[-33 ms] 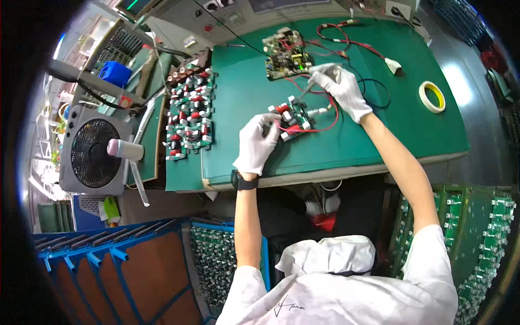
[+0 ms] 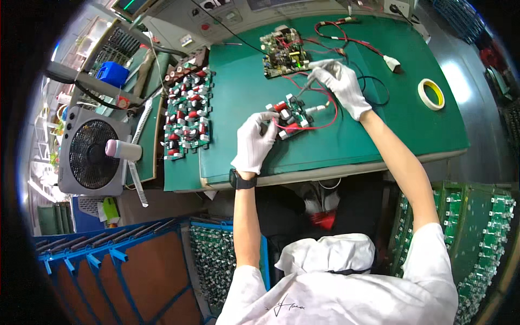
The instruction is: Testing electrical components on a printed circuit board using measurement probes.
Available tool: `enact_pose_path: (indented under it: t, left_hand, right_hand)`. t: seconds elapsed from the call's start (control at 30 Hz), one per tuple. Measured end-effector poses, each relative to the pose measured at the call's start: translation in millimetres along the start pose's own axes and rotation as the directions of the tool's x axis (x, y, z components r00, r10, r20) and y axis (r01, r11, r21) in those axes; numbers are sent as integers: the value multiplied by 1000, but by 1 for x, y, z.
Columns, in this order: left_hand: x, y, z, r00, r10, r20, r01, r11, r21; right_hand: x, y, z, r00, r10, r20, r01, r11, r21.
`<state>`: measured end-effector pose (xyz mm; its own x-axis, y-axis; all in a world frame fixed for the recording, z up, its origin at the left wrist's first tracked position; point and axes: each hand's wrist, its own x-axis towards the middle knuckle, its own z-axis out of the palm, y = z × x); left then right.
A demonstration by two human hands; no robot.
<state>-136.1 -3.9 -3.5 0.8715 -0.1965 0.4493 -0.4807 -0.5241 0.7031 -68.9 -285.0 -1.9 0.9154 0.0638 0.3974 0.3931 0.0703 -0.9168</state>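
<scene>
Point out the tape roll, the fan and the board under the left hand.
Tape roll (image 2: pixel 431 93), head view, on its yellow ring's left side.
Fan (image 2: pixel 88 153), head view, on the dark grille.
Board (image 2: pixel 291 115), head view, on its green middle, beside the left hand (image 2: pixel 254 142).

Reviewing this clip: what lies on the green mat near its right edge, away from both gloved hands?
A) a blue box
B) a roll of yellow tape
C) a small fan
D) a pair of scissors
B: a roll of yellow tape lies flat on the green mat, well right of the right hand.
</scene>
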Motion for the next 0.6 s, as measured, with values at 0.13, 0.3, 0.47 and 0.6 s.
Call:
enact_pose_path:
  t: [0.13, 0.3, 0.47, 0.6]
  left_hand:
    - [1, 0, 0, 1000, -2, -3, 2, 999, 38]
    - [1, 2, 0, 1000, 11, -11, -10, 999, 34]
    - [0, 3, -1, 1000, -5, 10, 5, 999, 43]
    - [1, 3, -1, 1000, -3, 1, 3, 1000, 29]
  right_hand:
    - [1, -13, -4, 1000, 11, 9, -12, 998, 61]
    - [-4, -21, -3, 995, -20, 101, 15, 998, 54]
    - [-13, -30, -1, 981, -116, 158, 87, 980, 177]
    - [-18, -33, 8, 943, -223, 246, 229, 973, 2]
